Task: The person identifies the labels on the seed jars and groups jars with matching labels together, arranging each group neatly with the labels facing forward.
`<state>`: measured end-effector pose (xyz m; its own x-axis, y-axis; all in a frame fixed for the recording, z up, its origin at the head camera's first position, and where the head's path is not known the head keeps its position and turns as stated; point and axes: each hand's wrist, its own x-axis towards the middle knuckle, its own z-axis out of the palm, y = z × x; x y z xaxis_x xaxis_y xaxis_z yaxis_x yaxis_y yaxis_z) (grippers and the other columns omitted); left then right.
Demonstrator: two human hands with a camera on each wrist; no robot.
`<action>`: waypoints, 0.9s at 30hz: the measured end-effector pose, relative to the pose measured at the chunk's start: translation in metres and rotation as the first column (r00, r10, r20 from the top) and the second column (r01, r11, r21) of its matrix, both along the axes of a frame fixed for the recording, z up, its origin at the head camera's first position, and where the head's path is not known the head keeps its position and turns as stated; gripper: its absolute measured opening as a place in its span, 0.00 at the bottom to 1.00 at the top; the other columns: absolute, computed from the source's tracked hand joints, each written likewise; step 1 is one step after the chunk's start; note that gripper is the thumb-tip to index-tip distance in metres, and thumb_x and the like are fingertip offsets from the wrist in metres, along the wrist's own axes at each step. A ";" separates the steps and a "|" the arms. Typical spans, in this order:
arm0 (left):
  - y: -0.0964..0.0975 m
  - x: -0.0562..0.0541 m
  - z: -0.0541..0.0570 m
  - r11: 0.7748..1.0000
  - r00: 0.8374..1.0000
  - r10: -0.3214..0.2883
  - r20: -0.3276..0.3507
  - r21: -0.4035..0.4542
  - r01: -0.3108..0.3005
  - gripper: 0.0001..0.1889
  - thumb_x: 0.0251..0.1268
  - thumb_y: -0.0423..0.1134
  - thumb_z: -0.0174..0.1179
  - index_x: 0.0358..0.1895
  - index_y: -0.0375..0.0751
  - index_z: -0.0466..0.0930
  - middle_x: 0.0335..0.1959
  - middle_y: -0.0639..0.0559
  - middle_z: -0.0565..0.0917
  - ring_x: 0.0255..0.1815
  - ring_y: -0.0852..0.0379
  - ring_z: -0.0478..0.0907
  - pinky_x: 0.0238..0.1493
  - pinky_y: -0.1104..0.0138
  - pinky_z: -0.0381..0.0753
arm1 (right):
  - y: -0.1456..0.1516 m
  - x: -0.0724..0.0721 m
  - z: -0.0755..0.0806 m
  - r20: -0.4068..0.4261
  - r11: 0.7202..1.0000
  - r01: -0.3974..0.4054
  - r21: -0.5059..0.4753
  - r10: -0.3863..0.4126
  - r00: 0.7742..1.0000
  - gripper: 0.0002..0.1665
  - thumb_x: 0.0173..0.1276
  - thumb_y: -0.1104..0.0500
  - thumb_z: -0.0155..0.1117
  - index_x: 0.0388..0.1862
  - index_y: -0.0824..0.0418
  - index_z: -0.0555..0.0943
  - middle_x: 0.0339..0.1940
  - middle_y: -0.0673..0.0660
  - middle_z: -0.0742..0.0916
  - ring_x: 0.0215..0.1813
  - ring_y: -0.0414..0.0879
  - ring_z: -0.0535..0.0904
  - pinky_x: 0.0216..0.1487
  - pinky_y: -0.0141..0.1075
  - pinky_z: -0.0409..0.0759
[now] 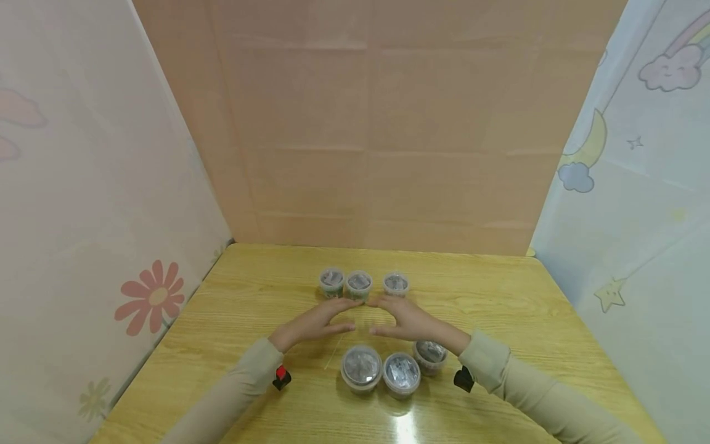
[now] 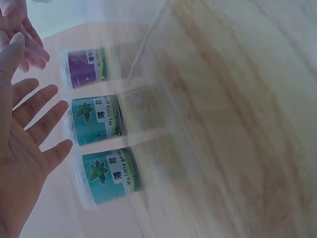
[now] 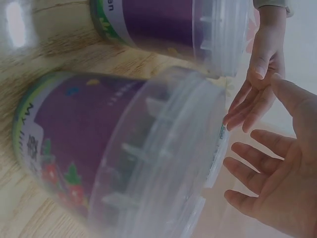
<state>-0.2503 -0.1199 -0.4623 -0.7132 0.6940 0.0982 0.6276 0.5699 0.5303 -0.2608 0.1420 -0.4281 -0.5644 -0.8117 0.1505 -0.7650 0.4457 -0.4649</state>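
My left hand (image 1: 317,322) and right hand (image 1: 409,320) hover over the middle of the table, fingertips pointing at each other with a small gap. Fingers are extended and neither hand holds anything. Just beyond stand three small lidded plastic tubs: two teal-labelled tubs (image 2: 101,176) (image 2: 96,119) side by side, and a purple-labelled tub (image 2: 86,68) a little apart on the right. Nearer me stand a larger-looking tub (image 1: 362,367), a middle tub (image 1: 402,374) and a right tub (image 1: 431,355), partly behind my right wrist. Two purple-labelled tubs (image 3: 84,134) (image 3: 158,25) show close up in the right wrist view.
The wooden table (image 1: 266,271) ends at a plain tan backdrop (image 1: 377,123). Patterned sheets flank it, with a flower (image 1: 157,297) on the left and a moon (image 1: 590,142) on the right. Light glares off the near table surface.
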 end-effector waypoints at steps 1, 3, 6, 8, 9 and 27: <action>0.000 0.001 -0.001 1.000 1.000 -0.001 0.001 -0.003 0.001 0.32 0.68 0.56 0.49 0.71 0.48 0.56 0.68 0.53 0.64 0.68 0.54 0.62 0.66 0.54 0.64 | 0.000 0.001 0.000 0.000 1.000 0.001 0.003 -0.001 1.000 0.40 0.63 0.37 0.57 0.65 0.62 0.68 0.64 0.59 0.75 0.65 0.56 0.68 0.63 0.53 0.67; 0.000 0.003 -0.003 1.000 1.000 -0.004 -0.001 -0.007 0.004 0.33 0.67 0.58 0.47 0.71 0.48 0.56 0.68 0.54 0.64 0.68 0.55 0.62 0.66 0.55 0.65 | 0.000 0.002 -0.001 -0.004 1.000 0.000 0.007 0.000 1.000 0.40 0.63 0.37 0.57 0.65 0.62 0.69 0.64 0.57 0.75 0.66 0.56 0.67 0.63 0.54 0.66; 0.000 0.005 -0.005 1.000 1.000 -0.016 -0.006 -0.008 0.016 0.33 0.67 0.58 0.47 0.71 0.47 0.57 0.69 0.53 0.64 0.68 0.55 0.62 0.66 0.56 0.65 | 0.001 0.004 -0.003 0.006 1.000 -0.010 0.009 0.010 1.000 0.40 0.63 0.37 0.57 0.65 0.62 0.68 0.64 0.58 0.75 0.66 0.56 0.68 0.63 0.54 0.67; 0.000 0.007 -0.006 1.000 1.000 -0.024 -0.010 -0.010 0.024 0.33 0.67 0.57 0.48 0.71 0.46 0.58 0.69 0.53 0.64 0.68 0.55 0.62 0.66 0.56 0.65 | 0.001 0.006 -0.004 0.022 1.000 -0.012 0.013 0.012 1.000 0.40 0.63 0.37 0.57 0.65 0.62 0.68 0.64 0.58 0.75 0.65 0.55 0.68 0.62 0.52 0.68; 0.000 0.008 -0.007 1.000 1.000 -0.026 -0.007 -0.006 0.026 0.32 0.68 0.57 0.49 0.71 0.46 0.58 0.69 0.52 0.64 0.68 0.54 0.62 0.66 0.55 0.64 | 0.001 0.006 -0.005 0.029 1.000 -0.014 0.016 0.014 0.999 0.40 0.63 0.37 0.57 0.65 0.62 0.68 0.63 0.59 0.75 0.65 0.55 0.69 0.62 0.52 0.69; 0.000 0.019 -0.010 0.998 1.000 -0.018 0.009 -0.063 0.018 0.34 0.64 0.64 0.46 0.70 0.53 0.58 0.68 0.54 0.65 0.67 0.54 0.63 0.65 0.53 0.66 | -0.002 0.013 -0.014 -0.018 0.996 -0.078 0.045 0.078 0.997 0.39 0.64 0.37 0.56 0.64 0.61 0.69 0.60 0.56 0.77 0.61 0.49 0.73 0.60 0.46 0.73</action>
<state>-0.2312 -0.1203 -0.4726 -0.7011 0.7115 0.0478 0.6339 0.5911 0.4987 -0.2480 0.1400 -0.4418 -0.4963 -0.8592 0.1243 -0.8071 0.4040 -0.4305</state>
